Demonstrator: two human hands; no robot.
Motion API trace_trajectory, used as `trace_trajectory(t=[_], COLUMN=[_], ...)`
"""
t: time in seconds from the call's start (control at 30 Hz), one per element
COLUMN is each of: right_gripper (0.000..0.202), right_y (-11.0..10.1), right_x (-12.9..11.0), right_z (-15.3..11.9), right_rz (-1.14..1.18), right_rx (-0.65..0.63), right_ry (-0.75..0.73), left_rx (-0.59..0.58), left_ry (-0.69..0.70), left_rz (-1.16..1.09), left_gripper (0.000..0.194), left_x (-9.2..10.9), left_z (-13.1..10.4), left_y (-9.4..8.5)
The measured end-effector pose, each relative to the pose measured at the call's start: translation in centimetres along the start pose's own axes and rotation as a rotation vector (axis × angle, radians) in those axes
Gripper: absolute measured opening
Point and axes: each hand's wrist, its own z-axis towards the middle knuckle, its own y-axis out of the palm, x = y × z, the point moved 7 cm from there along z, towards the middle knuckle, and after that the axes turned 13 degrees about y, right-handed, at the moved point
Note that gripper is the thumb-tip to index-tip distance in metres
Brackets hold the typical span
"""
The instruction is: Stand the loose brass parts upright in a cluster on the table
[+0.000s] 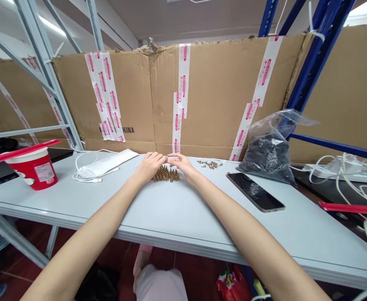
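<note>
Many small brass-coloured pieces (166, 174) stand upright in a close group on the grey table. My left hand (152, 164) curves over the left and back side of the group, its fingers bent and close together; what is under the fingertips is hidden. From the right, my right hand (180, 162) reaches to the back edge of the group, its fingertips meeting those of my left hand. Anything between these fingertips is too small to make out. Loose brass pieces (211, 165) lie scattered to the right of my right hand.
A phone (255, 191) lies right of my right forearm, with a plastic bag of dark material (267, 152) behind it. A white pouch with a cable (106, 163) and a red cup (37, 169) are at left. Cardboard (214, 100) walls the table's back.
</note>
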Motion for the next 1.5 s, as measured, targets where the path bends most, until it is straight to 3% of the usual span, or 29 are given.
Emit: trace_trajectory(t=[0.27,0.43,0.6,0.8,1.0,1.17,1.37,1.5], right_gripper=[0.031,0.027,0.027,0.023,0.023,0.022,0.018,0.021], right_y=[0.4,0.0,0.4,0.6,0.6,0.8,0.9,1.1], right_x=[0.5,0.5,0.4,0.3,0.4,0.4,0.4,0.3], right_z=[0.9,1.3,1.3,1.3,1.1,1.2,1.2,1.1], right_rz=[0.011,0.031,0.025,0.006,0.019,0.018,0.009,0.020], right_rx=[-0.125,-0.113,-0.139,-0.133,-0.136,-0.151,-0.145,-0.166], right_ry=[-0.080,-0.102,-0.106,-0.121,-0.090,-0.107,-0.084,-0.094], left_rx=[-0.050,-0.092,-0.090,-0.102,-0.152,-0.130,-0.161,-0.119], left_ry=[0.004,0.073,0.038,0.009,0.033,-0.027,0.061,-0.003], left_rz=[0.056,0.049,0.075,-0.066,0.006,-0.026,0.002,0.028], left_gripper=[0.024,0.023,0.024,0.026,0.026,0.030,0.025,0.033], left_x=[-0.3,0.4,0.0,-0.5,-0.2,-0.6,-0.1,-0.4], left_z=[-0.2,-0.1,-0.5,-0.9,-1.0,-1.2,-1.5,-1.3], left_y=[0.3,0.7,0.5,1.1,1.5,1.3,2.0,1.3])
